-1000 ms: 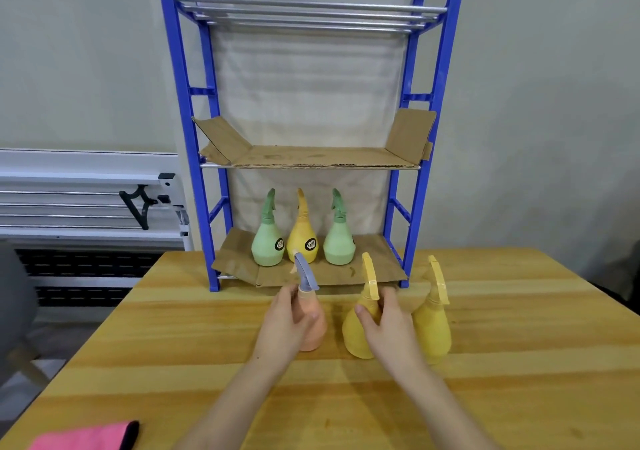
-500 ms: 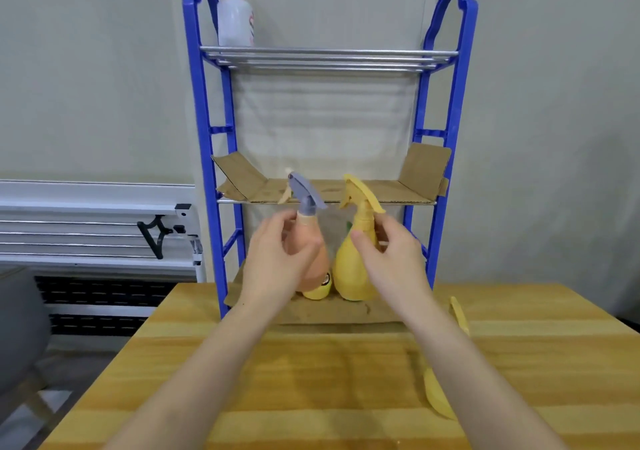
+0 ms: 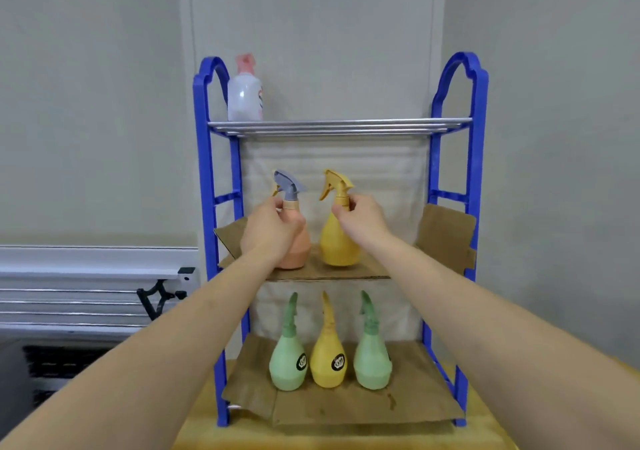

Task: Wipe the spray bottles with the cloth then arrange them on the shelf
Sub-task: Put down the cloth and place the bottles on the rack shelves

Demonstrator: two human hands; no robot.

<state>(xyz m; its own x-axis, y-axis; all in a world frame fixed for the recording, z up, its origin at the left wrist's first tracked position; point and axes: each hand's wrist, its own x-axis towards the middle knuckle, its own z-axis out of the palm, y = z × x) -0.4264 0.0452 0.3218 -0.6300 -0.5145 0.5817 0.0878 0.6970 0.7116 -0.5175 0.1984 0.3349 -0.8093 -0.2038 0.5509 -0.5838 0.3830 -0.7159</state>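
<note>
- One second ago both bottles stood on the table; half a second ago we carried them in the air before the shelf (image 3: 204,207). Now they rest on the cardboard (image 3: 329,273) of the middle level.
- Our left hand (image 3: 273,228) grips the orange bottle (image 3: 294,245) around its neck and shoulder, the fingers curled around it.
- Our right hand (image 3: 360,217) pinches the neck of the yellow bottle (image 3: 337,245), just under the trigger head.
- The two bottles stand upright, just beside each other, toward the left and middle of this level. The right part of the level is free.
- On the lowest level three bottles stand in a row: a green one (image 3: 287,363), a yellow one (image 3: 328,363), another green one (image 3: 372,363). A white bottle (image 3: 244,98) stands on the top level.
- We judge that this placing is almost finished; only the release remains. One yellow bottle that stood on the table a second ago is out of view now, so it probably must come next.
</note>
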